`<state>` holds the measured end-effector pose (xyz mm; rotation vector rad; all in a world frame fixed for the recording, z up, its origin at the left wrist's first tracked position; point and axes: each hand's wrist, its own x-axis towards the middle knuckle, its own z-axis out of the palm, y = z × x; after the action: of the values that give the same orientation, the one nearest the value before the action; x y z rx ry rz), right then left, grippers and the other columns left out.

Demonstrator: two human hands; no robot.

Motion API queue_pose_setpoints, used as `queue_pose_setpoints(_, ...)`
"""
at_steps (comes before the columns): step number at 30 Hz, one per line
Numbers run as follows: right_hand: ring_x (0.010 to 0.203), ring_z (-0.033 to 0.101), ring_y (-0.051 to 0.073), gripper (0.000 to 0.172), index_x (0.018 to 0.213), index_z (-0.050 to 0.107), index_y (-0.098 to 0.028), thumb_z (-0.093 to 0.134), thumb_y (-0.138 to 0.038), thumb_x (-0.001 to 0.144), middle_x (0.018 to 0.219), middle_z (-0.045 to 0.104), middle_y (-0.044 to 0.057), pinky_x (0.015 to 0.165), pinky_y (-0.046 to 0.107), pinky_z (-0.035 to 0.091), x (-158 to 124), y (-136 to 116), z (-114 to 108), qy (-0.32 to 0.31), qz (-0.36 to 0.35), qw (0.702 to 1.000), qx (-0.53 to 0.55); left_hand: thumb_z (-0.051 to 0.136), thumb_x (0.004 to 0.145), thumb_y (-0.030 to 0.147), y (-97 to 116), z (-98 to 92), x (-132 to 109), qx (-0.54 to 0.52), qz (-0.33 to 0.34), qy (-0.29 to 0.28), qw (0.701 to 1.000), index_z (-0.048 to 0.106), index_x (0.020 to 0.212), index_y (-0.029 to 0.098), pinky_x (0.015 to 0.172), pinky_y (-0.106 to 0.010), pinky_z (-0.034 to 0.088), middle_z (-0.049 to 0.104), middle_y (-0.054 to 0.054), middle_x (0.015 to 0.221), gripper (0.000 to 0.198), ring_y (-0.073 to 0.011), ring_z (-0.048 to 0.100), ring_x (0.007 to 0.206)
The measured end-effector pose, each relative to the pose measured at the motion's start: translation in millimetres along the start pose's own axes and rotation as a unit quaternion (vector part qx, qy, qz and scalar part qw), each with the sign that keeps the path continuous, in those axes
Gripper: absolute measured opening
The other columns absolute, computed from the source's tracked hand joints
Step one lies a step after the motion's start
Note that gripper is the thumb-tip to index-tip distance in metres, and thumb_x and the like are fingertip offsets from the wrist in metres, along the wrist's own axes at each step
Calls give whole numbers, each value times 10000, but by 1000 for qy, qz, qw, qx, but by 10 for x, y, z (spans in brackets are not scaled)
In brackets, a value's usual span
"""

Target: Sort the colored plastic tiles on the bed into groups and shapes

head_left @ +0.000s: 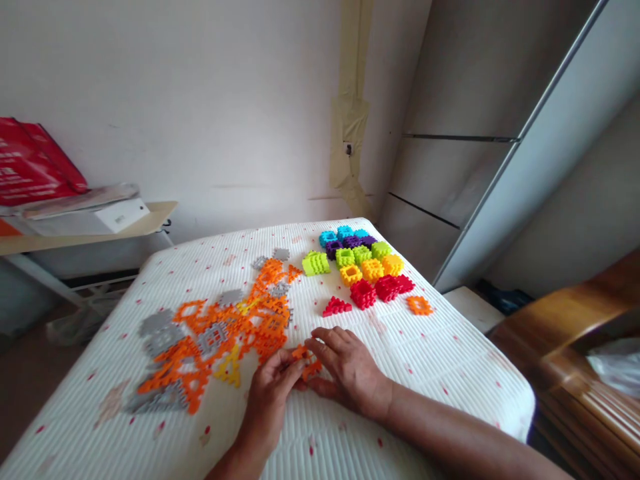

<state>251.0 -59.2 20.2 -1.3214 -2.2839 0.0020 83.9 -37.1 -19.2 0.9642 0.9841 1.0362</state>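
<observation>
My left hand (273,390) and my right hand (347,367) meet over the white mattress (440,373). Both pinch small orange interlocking pieces (306,361) between their fingertips. Just left of them spreads a loose pile of flat orange, grey and yellow pieces (220,333). Farther back stand assembled cubes in rows: red cubes (383,289), orange and yellow cubes (373,269), green cubes (350,255), and blue and purple cubes (347,239). A partly built red piece (337,307) and a single flat orange piece (419,305) lie near the red cubes.
A low shelf (85,230) at the left carries a white box and a red bag (35,163). A wooden furniture edge (575,340) stands to the right of the mattress. Grey wardrobe panels (500,147) fill the back right.
</observation>
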Motion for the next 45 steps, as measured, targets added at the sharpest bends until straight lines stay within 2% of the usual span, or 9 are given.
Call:
queue_pose_setpoints(6,913,513,221,447,1182,521,-168,561,-429,821,1059,593,99,778,355,446,-19,-5,25,-15,17,1000,20,679,695,365,12,1,3,51,15,-31,998,559,630,153,578,-218,397,538,19,585,252,-102,480,579)
queue_pose_setpoints(11,948,526,217,427,1191,529,-167,574,-376,821,1105,588,108,810,349,460,-56,95,-67,-17,-4,999,34,668,692,414,100,60,-26,97,5,-48,994,582,670,160,554,-233,410,587,1,651,269,-109,491,555)
queue_pose_setpoints(16,1026,547,214,406,1204,532,-174,581,-266,811,1171,583,121,861,351,469,-308,585,-327,7,25,1000,7,623,721,458,93,62,-31,100,12,-9,995,610,747,157,544,-245,440,655,-61,846,303,-137,561,624)
queue_pose_setpoints(21,1050,568,229,348,1154,583,-192,569,-227,808,1165,610,107,883,392,477,-676,1158,-606,19,104,992,-73,621,718,456,46,38,-20,112,20,-6,993,638,775,149,553,-247,453,654,-47,671,312,-144,561,580)
queue_pose_setpoints(26,1081,568,219,347,1126,612,-201,569,-188,782,1182,613,82,924,376,463,-815,1416,-699,-17,169,980,-103,654,660,496,106,-60,0,187,64,37,980,640,737,167,602,-253,480,657,-33,646,338,-167,599,618)
queue_pose_setpoints(31,1097,561,208,310,1103,627,-201,565,-215,800,1192,611,77,940,361,448,-771,1467,-667,-45,181,978,-95,661,641,507,166,-270,-5,261,110,102,953,629,728,191,641,-267,484,626,1,576,330,-177,605,602)
queue_pose_setpoints(35,1079,570,184,203,958,672,-214,517,-183,830,1155,634,47,943,331,439,-731,1441,-667,-74,169,979,-84,641,650,521,184,-312,-33,267,113,159,944,612,736,197,609,-265,460,609,12,560,337,-171,580,582)
queue_pose_setpoints(40,1049,576,185,215,942,667,-207,488,-169,829,1130,636,49,906,316,445,-723,1367,-684,-88,182,974,-101,636,656,517,202,-263,-54,268,116,155,944,606,721,196,613,-269,455,598,14,546,328,-167,566,565)
queue_pose_setpoints(45,896,614,203,219,970,636,-197,549,-318,810,1019,640,82,750,294,471,-677,1197,-643,-79,269,945,-167,639,647,529,208,-274,-56,269,118,136,946,618,712,195,624,-266,478,609,9,550,340,-174,591,577)
